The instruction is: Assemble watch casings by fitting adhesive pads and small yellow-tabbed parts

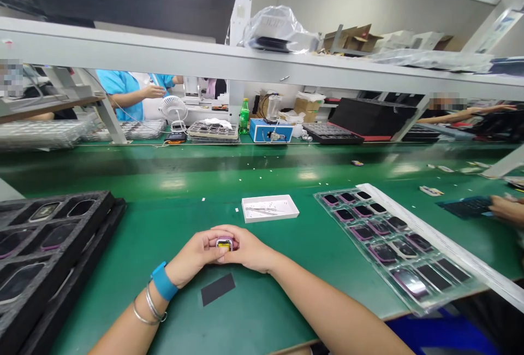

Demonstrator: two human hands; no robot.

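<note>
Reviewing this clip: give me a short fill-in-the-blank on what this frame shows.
The left hand wears a ____ wristband.
The right hand and the left hand together hold a small rounded device showing a ____ label.
The black foam tray lies on the person's ____ side.

In order: blue, yellow, left.

Smartwatch body (224, 244): small, rounded-square, pink-rimmed, with a yellow-and-black centre; held between the left fingers (208, 247) and right fingers (236, 240), face upward, its edges partly hidden by them.
</note>
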